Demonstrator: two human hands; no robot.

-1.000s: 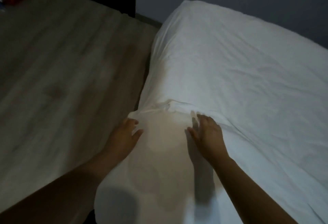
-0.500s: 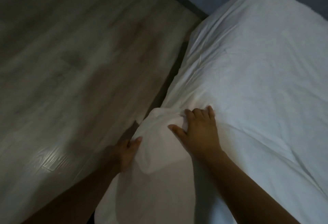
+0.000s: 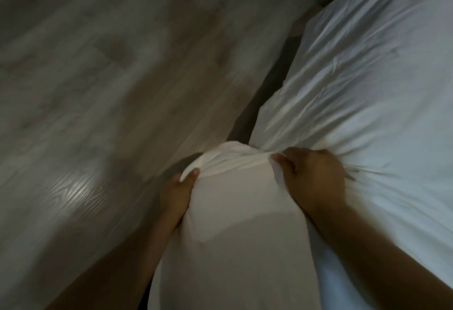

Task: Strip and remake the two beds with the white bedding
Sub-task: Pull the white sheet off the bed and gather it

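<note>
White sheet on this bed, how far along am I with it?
Done: the white sheet is already spread wide, though creased. In hand: the left hand and right hand both grip bunched fabric at the near corner by the floor; pulling off or tucking, I cannot tell. Left: that corner, smoothing, and any second bed, which is out of view.
</note>
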